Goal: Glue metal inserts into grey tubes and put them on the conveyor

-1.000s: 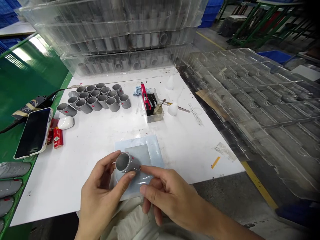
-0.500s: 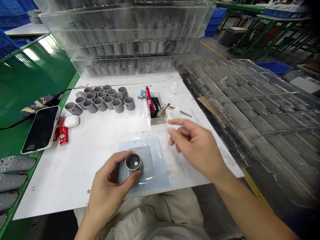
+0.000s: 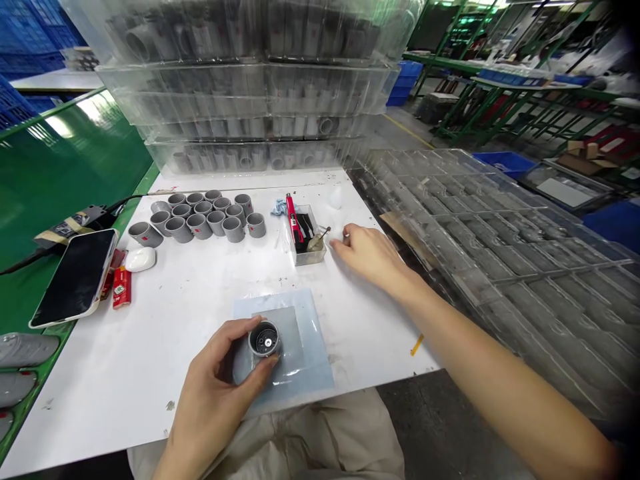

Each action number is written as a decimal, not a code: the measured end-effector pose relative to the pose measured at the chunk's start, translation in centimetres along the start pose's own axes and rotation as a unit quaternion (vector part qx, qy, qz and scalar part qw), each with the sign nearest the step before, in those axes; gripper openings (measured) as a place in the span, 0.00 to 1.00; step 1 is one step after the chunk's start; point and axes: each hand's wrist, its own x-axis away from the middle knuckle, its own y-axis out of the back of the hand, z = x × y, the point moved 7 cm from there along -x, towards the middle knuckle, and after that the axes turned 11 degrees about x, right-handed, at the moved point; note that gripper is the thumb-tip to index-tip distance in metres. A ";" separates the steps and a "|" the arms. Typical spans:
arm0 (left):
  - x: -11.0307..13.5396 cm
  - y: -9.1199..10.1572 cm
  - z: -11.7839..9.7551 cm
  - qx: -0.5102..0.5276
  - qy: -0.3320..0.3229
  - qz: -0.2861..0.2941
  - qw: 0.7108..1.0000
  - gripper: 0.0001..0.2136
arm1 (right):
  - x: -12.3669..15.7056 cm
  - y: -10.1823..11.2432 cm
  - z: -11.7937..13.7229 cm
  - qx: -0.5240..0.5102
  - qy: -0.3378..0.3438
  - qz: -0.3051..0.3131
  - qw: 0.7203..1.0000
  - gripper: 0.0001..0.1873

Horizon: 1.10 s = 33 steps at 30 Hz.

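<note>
"What do you have on the head camera?"

"I see the left hand (image 3: 215,387) pinching a grey cup (image 3: 265,340) between thumb and fingers. The cup's open end faces my camera, with a small white disc inside its dark bottom."

"Where is that cup?"

"Over the light blue sheet (image 3: 317,347), near the front edge of the white table (image 3: 175,320). I can't tell whether it rests on the sheet."

"And the right hand (image 3: 370,257)?"

"Out across the table, fingers bent, just right of a small clear box (image 3: 310,259) with a red cutter (image 3: 291,220) in it. From here I can't tell whether those fingers pinch anything."

"Anything else on the table?"

"A cluster of similar grey cups (image 3: 200,228) farther back on the left, and a white bottle (image 3: 335,198) beyond the right hand. A phone (image 3: 75,277) lies at the left edge."
</note>
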 end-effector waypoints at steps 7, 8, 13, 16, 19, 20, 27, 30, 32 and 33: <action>0.0 0.1 0.1 0.006 0.000 -0.002 1.000 0.18 | -1.6 0.5 0.1 -0.061 0.034 -0.012 0.998 0.16; -0.1 0.0 0.1 0.005 -0.001 0.001 1.000 0.18 | -1.2 0.9 -0.1 -0.067 0.030 -0.021 0.997 0.17; -0.1 -0.2 0.0 0.003 0.001 0.007 1.000 0.16 | 2.0 3.4 0.0 -0.237 0.042 -0.106 0.965 0.20; 0.0 -0.1 0.2 0.007 0.002 0.002 1.000 0.16 | 2.7 3.6 1.6 -0.304 0.108 -0.097 0.942 0.18; 0.0 0.1 0.4 0.006 -0.008 0.008 1.000 0.16 | 2.4 4.8 2.0 -0.269 0.113 -0.153 0.944 0.08; 0.0 0.1 0.5 0.002 -0.014 0.015 1.000 0.16 | 2.4 5.7 1.9 -0.267 0.109 -0.188 0.939 0.07; -0.2 0.1 0.5 -0.011 -0.060 0.058 0.996 0.19 | 7.0 10.9 1.5 -0.290 0.093 -0.408 0.861 0.04; -0.2 0.0 0.4 -0.003 -0.065 0.067 0.996 0.21 | 10.3 10.1 2.7 -0.348 0.095 -0.402 0.842 0.02; -0.2 -0.1 0.3 0.003 -0.070 0.070 0.995 0.22 | 11.9 8.7 4.1 -0.398 0.130 -0.342 0.841 0.05; -0.2 -0.1 0.2 0.004 -0.072 0.071 0.995 0.22 | 12.5 7.9 5.0 -0.421 0.157 -0.303 0.841 0.06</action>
